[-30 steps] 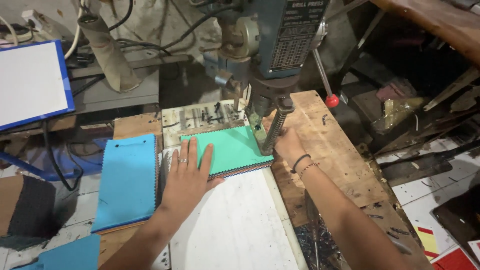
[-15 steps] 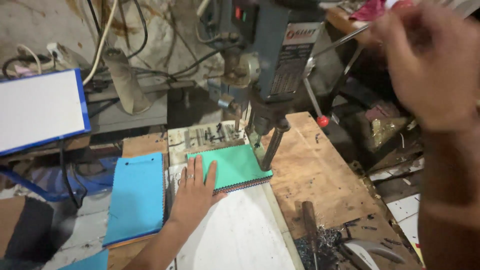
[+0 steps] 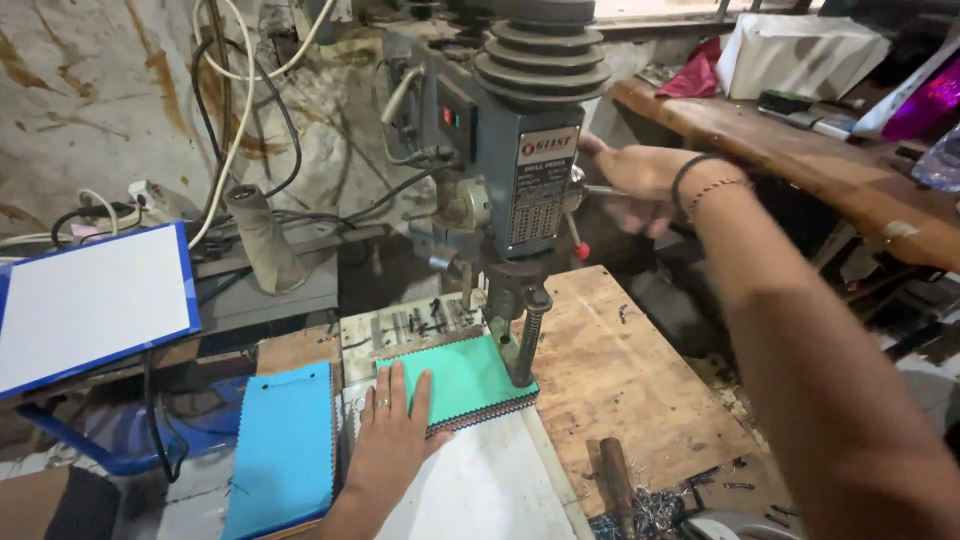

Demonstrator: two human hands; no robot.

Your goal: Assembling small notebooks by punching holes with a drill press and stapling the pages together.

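The green pad (image 3: 462,385) lies on the tabletop (image 3: 620,380) under the drill press (image 3: 515,180), at the picture's 6 o'clock. The left hand (image 3: 395,435) presses flat and open on its near edge. The right hand (image 3: 630,180), at 2 o'clock, grips the feed handle (image 3: 578,245). Positioning looks done; drilling seems not yet begun.

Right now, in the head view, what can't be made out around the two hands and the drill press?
- Right hand: its grip on the feed handle is hidden behind the drill press head.
- Drill bit tip: too small and dark to see against the green pad.
- Under the left hand: covered by the palm.
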